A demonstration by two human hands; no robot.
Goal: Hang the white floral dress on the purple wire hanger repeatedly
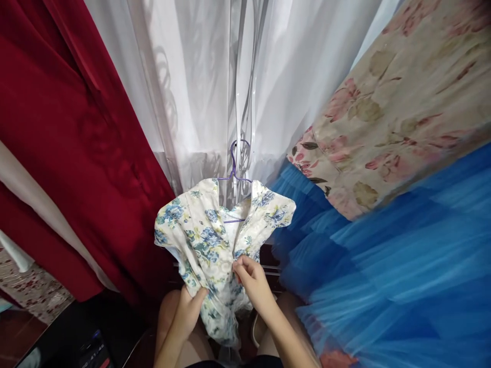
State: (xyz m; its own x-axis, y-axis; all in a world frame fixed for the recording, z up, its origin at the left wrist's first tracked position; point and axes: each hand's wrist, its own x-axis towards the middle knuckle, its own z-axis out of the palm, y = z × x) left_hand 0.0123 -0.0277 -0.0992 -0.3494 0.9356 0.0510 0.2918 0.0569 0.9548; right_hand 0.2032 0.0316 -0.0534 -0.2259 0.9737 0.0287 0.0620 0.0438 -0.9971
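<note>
A white dress with blue and yellow-green flowers hangs in front of me on a purple hanger. It looks like a dress or blouse with short sleeves and an open V neckline; its lower part bunches above my knees. On its left side, my left hand has its fingers closed around the fabric. My right hand pinches the front edge of the garment at the base of the neckline. What lies between those right fingertips is too small to make out.
White ribbons run down to the hanger before white curtains. Red cloth hangs at left, a pink-flowered fabric and blue tulle at right. A phone lies on a dark surface at lower left.
</note>
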